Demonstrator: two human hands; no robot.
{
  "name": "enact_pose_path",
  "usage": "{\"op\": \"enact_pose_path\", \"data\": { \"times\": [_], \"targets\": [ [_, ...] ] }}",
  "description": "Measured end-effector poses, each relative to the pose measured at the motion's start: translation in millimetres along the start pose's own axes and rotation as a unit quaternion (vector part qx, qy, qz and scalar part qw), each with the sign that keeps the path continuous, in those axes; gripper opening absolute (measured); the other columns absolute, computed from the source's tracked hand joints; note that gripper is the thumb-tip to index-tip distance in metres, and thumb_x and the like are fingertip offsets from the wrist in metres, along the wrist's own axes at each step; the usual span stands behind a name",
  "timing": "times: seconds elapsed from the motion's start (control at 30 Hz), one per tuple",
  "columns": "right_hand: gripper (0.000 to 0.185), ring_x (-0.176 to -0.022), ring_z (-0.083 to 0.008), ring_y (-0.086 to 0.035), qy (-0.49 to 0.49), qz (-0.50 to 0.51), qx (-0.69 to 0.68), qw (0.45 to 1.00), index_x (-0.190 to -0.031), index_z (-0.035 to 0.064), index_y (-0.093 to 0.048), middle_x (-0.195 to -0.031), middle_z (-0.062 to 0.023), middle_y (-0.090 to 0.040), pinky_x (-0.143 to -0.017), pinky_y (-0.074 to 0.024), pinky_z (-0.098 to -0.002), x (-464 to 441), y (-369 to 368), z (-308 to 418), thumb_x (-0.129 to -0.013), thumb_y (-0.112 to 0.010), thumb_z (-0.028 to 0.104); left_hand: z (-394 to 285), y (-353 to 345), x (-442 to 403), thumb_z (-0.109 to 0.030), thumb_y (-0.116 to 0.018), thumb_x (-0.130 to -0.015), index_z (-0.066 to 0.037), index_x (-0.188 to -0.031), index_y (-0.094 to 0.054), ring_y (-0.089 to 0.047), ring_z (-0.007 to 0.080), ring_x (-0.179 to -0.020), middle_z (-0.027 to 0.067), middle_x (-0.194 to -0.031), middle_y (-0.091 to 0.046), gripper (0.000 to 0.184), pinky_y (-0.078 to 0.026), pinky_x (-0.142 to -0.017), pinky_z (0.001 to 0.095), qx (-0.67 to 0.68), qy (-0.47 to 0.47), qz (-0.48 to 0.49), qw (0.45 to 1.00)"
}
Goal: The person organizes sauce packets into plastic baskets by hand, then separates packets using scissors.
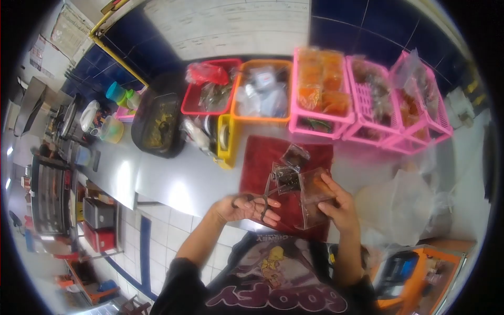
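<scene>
Head view: the right hand point(340, 203) grips a clear packet point(313, 188) by its near-right side, thumb against fingers, over the red cloth point(254, 156) — a hold that likely keeps the film steady. The left hand point(251, 207), palm up and fingers loosely extended, holds the scissors point(266, 197) by the handles — presumably so the blades point away from the body — toward dark packets point(296, 157) on the cloth; contact with them cannot be told.

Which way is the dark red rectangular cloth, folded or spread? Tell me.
Spread: the cloth lies broad and flat on the grey metal table, under small clear packets.
</scene>
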State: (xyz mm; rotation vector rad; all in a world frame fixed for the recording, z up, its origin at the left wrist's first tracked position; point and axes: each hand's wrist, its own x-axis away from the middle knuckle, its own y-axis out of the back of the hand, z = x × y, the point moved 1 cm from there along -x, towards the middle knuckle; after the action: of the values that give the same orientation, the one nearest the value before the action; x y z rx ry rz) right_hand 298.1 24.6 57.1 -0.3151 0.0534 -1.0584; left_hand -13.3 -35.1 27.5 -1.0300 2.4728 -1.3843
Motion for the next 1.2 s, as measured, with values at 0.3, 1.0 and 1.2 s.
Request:
{"op": "enact_pose_path", "data": {
  "times": [0.3,1.0,1.2],
  "targets": [
    [0.076,-0.127,-0.0162,-0.053,0.004,-0.019,-0.028,0.999,-0.150,-0.0003,-0.041,-0.142,-0.0139,-0.057,-0.110,-0.0363,-0.0292,1.8,10.1,-13.9,-0.080,-0.070,-0.006,14.8,3.3,8.1,-0.045,-0.065,-0.077,0.008,-0.149,-0.037,-0.054,0.0498,-0.126,0.0384,-0.138,-0.050,0.093,-0.029,-0.115,0.0526,0.047,-0.063,-0.003,0.997],
    [0.069,-0.114,-0.0254,-0.064,-0.093,-0.142,0.237,0.957,-0.148,0.0133,-0.045,-0.121,-0.0162,-0.067,-0.101,-0.0471,-0.0358,14.4,57.6,-133.3,-0.084,-0.069,-0.002,83.2,67.2,5.6,-0.035,-0.074,-0.083,-0.001,-0.157,0.004,-0.071,0.0307,-0.068,0.0173,-0.081,-0.072,0.113,-0.057,-0.063,0.0395,-0.544,0.160,-0.353,0.744],
    [0.069,-0.102,-0.0324,-0.067,-0.125,-0.119,0.374,0.911,-0.147,0.0158,-0.046,-0.115,-0.0201,-0.068,-0.092,-0.0503,-0.0390,29.6,44.9,-112.7,-0.083,-0.073,0.012,97.6,63.9,-7.2,-0.030,-0.073,-0.084,-0.004,-0.124,-0.051,-0.072,0.0366,-0.073,0.0162,-0.082,-0.072,0.053,-0.056,-0.061,0.0475,-0.692,0.111,-0.477,0.531]
  ]
}}
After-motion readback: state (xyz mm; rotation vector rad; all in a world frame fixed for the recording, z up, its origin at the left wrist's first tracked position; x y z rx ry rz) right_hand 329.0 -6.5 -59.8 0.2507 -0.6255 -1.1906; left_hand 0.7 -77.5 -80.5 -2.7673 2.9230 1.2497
